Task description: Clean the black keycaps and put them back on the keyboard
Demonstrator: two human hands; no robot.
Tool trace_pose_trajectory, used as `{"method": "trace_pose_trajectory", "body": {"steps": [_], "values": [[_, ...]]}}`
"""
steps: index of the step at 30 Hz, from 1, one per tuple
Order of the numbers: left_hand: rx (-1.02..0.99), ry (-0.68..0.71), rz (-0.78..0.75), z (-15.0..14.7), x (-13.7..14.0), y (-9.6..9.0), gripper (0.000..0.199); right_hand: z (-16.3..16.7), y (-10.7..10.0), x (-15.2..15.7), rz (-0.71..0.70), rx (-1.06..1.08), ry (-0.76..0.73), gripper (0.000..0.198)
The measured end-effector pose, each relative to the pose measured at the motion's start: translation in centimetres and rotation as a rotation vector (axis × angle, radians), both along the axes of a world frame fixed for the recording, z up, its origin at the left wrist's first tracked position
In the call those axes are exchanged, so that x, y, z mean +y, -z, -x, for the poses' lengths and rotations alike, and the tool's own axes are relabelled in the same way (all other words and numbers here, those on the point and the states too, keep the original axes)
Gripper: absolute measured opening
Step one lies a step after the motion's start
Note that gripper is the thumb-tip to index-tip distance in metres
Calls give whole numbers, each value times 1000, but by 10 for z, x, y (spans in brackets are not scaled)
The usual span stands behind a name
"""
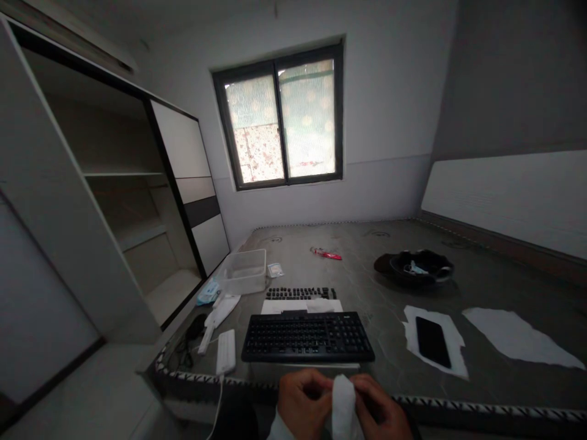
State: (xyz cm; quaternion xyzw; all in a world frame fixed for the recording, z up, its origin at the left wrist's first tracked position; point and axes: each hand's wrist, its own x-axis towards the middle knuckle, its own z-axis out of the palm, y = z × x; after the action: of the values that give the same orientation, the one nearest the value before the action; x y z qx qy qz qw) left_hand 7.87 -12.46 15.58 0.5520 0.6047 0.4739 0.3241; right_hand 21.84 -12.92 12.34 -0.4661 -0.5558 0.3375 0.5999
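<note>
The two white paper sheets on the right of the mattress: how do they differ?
The nearer white torn-edged paper sheet carries a black phone; the farther-right white paper sheet carries nothing. The phone's sheet is smaller and roughly rectangular; the bare sheet is longer and tapers rightward. Both lie flat on the grey mattress with ragged edges.

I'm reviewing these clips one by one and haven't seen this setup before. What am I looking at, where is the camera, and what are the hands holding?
No machine here: a person wears one camera on the head, looking forward and down. At the bottom, the left hand and right hand together hold a white cloth. Ahead on the grey surface lie a black keyboard, a row of loose keycaps, a clear plastic tub, a phone on white paper, and a dark hat.
</note>
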Motion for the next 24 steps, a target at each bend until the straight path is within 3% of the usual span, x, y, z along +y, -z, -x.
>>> {"method": "trace_pose_trajectory", "body": {"steps": [5,10,14,24], "values": [[-154,194,1,4,1,2,37,-7,1,2,22,-27,-91,33],[-223,322,-86,5,-1,-4,37,-15,0,2,-81,-191,-140,29],[-221,295,-128,3,-1,-3,29,-13,-4,0,-102,-193,-136,28],[-229,211,-21,5,0,0,15,-2,-6,-4,-85,-108,-58,26]]}}
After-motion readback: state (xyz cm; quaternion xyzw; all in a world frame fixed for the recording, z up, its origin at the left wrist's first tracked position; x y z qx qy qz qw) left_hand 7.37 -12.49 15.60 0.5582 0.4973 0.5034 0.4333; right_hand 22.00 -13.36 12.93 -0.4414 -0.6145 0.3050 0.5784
